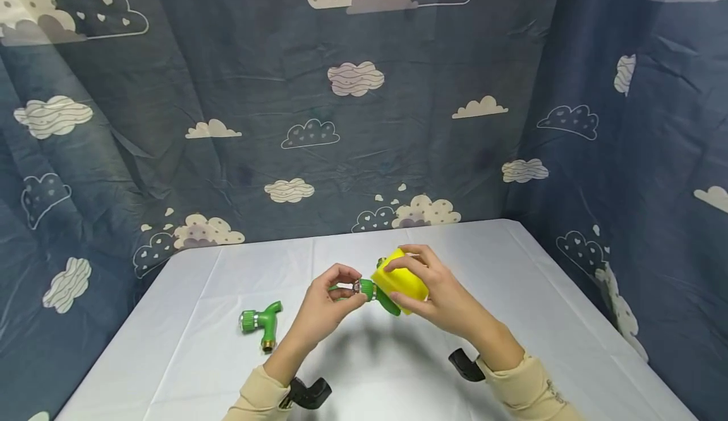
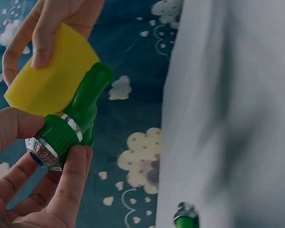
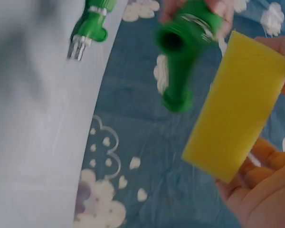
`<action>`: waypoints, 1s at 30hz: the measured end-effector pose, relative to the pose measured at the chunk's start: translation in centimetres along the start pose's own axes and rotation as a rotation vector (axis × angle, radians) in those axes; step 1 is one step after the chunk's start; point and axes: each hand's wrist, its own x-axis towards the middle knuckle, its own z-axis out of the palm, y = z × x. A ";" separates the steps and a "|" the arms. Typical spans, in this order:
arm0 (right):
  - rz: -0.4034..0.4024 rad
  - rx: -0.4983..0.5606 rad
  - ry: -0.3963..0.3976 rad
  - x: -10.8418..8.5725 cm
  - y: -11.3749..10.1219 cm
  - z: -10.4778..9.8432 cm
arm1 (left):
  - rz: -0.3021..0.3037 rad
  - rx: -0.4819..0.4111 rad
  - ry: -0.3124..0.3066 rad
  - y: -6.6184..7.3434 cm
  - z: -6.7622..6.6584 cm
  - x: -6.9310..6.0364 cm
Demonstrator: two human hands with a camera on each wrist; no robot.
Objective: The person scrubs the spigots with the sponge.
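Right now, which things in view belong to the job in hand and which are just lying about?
Likely in the job:
yellow sponge, in the right hand
green tap, in the left hand

Lying about:
second green tap, on the white cloth

From my head, the sponge [image 1: 406,285] covers part of the held tap [image 1: 368,289], and the print on my right sleeve [image 1: 526,386] is too small to read. In my left wrist view, the bottom edge cuts off most of the other tap [image 1: 267,325], the top edge crops my right hand [image 1: 443,294], and I can't make out the marks on the collar [image 2: 48,156]. In my right wrist view, the held tap is blurred, the top edge crops my left hand [image 1: 324,307], and the sponge hides parts of my right fingers [image 3: 270,154].
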 end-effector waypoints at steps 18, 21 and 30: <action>-0.124 -0.115 0.195 1.7 -0.4 1.1 | 0.146 -0.032 -0.045 3.3 -4.3 -0.9; -0.134 -0.088 0.227 1.7 -0.8 0.8 | 0.142 -0.041 -0.018 3.6 -4.6 -1.0; -0.411 -0.058 0.131 1.5 -2.5 2.0 | 0.139 -0.098 -0.015 4.2 -5.1 -1.2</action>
